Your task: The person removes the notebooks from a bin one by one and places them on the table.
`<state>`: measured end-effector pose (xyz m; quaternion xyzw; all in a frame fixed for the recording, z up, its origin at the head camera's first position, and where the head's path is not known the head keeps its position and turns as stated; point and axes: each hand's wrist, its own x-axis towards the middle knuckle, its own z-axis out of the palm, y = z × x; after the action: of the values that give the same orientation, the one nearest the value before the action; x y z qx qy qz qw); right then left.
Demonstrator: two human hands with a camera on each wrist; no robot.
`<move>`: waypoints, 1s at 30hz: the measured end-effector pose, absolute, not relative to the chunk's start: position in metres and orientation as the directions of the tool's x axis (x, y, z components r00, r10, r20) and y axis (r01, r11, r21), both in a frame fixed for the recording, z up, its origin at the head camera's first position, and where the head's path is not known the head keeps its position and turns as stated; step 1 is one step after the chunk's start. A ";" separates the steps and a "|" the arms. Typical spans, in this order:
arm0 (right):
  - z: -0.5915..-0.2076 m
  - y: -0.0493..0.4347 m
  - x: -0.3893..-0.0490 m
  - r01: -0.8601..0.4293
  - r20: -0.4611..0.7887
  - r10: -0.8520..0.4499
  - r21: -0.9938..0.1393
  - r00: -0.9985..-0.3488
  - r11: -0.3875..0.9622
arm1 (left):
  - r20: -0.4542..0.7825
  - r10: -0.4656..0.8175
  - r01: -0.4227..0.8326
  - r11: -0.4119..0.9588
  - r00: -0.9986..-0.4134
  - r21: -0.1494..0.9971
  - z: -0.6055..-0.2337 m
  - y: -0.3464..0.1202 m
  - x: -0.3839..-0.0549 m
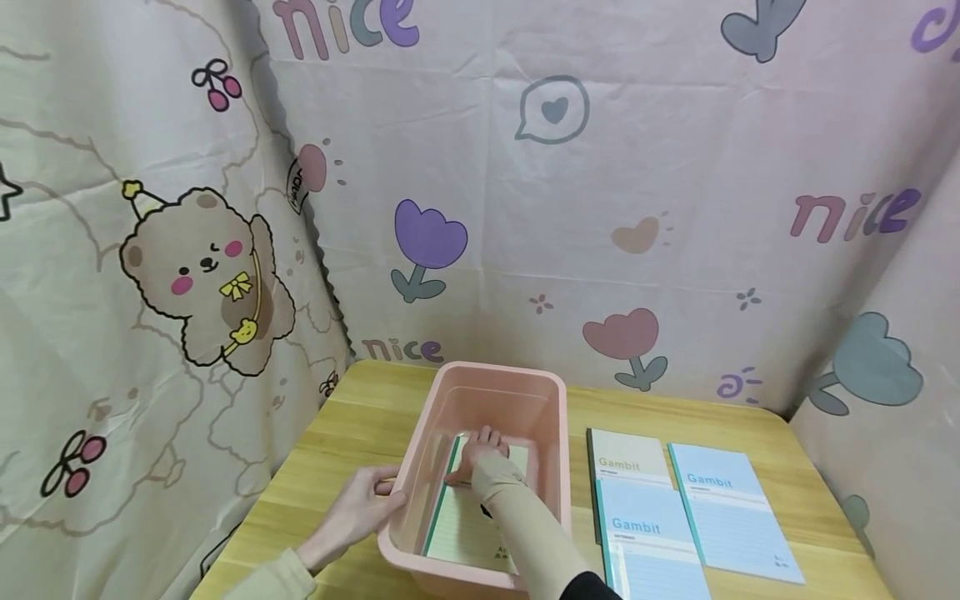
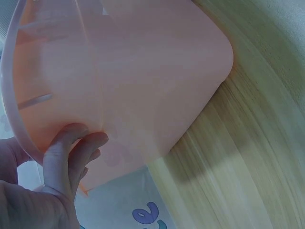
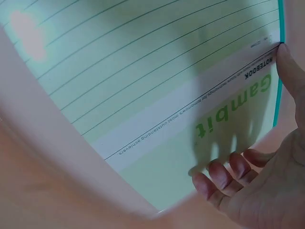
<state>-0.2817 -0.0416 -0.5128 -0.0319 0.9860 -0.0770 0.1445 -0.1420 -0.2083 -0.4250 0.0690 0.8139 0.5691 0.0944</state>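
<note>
A pink plastic bin [image 1: 559, 417] stands on the table, its long side pointing away from me. My left hand [image 1: 360, 507] grips the bin's left rim, thumb on one side of the wall and fingers on the other; the left wrist view shows those fingers [image 2: 59, 160] bent over the edge. Inside the bin lies a pale green Gambit notebook [image 1: 459, 521], cover up. Reaching into the bin, my right hand [image 1: 483, 458] holds this notebook at its far end. In the right wrist view the thumb is at the teal spine and the fingertips [image 3: 220, 175] touch the top edge.
Right of the bin lie a white-covered notebook [image 1: 628, 450] with a dark spine, a blue notebook [image 1: 652, 550] overlapping it, and another blue notebook [image 1: 738, 512]. A printed curtain [image 1: 487, 208] hangs behind and beside the wooden table [image 1: 375, 400].
</note>
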 end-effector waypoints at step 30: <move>-0.532 -0.034 -0.293 -0.217 -0.170 -0.215 -0.005 -0.962 0.976 | -0.071 0.209 0.006 0.345 -0.975 0.938 -0.425 -0.206 -0.143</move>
<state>-0.2925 -0.0343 -0.5323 -0.1090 0.9904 0.0070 0.0849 -0.1425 -0.2060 -0.4251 0.0660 0.8153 0.5682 0.0894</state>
